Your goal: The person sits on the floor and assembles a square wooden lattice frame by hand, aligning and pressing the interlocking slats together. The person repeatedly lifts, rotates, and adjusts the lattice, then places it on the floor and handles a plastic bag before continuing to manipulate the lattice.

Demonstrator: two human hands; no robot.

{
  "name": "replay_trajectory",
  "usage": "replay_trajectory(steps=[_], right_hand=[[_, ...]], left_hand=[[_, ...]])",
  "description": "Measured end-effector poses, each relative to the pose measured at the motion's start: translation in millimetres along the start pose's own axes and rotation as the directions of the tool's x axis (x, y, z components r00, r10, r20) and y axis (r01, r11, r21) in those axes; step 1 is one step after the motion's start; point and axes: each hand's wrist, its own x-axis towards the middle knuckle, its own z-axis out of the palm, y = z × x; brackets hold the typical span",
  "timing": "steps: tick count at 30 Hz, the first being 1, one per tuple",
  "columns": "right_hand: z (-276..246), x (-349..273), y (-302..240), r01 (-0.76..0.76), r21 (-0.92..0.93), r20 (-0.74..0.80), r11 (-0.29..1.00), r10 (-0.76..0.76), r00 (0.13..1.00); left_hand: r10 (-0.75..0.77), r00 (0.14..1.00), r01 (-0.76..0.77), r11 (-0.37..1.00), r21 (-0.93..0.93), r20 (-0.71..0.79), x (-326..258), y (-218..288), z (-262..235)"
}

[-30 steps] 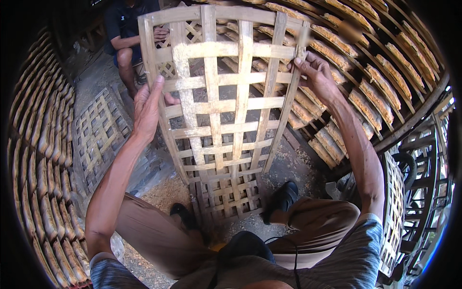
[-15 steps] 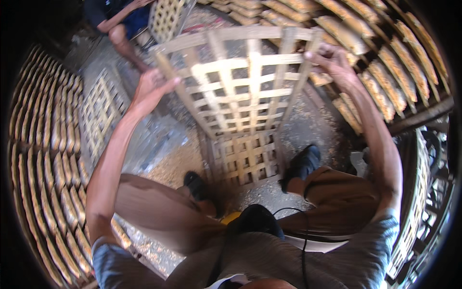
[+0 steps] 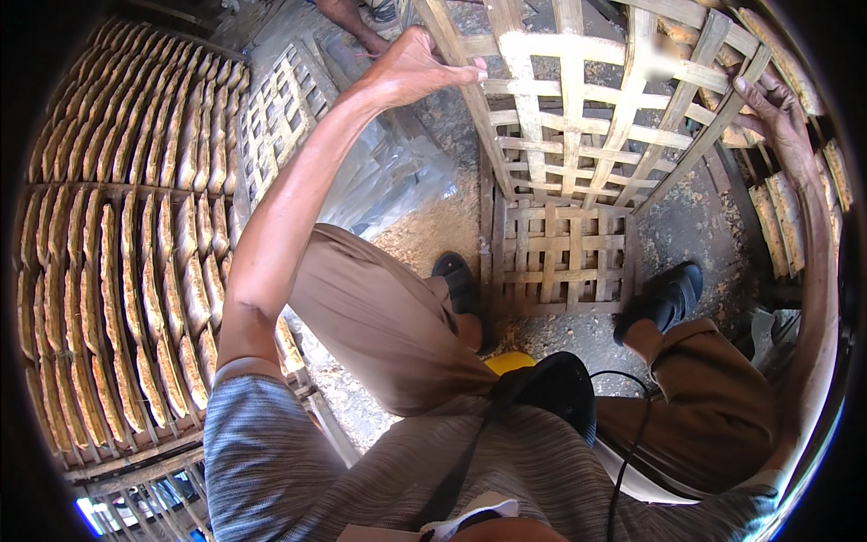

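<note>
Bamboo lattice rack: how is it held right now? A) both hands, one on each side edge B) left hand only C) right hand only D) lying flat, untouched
A: the left hand grips the left edge of the bamboo lattice rack and the right hand grips its right edge, so the rack is raised off the ground.

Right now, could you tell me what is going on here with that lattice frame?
A seated person holds a large bamboo lattice tray upright between the knees, left hand on its left edge, right hand gripping its right edge. A smaller lattice tray lies on the ground between the black shoes. Racks of flat pale pieces stand to the left, and another person's leg shows at the top.
</note>
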Motion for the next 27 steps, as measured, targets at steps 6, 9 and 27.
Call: replay_trajectory(steps=[6, 9, 27], right_hand=[[3, 6, 5, -0.01, -0.002, 0.01, 1.0, 0.01, 1.0], [4, 1, 1, 0.014, 0.005, 0.0, 1.0, -0.014, 1.0], [1, -5, 1, 0.012, 0.025, 0.068, 1.0, -0.014, 0.998]], left_hand=[[-0.032, 0.997, 0.023, 0.99, 0.136, 0.067, -8, -26, 18], [0.101, 0.992, -0.108, 0.988, -0.114, -0.071, -6, -38, 28], [0.081, 0.981, -0.118, 0.971, -0.209, -0.179, -10, -9, 12]])
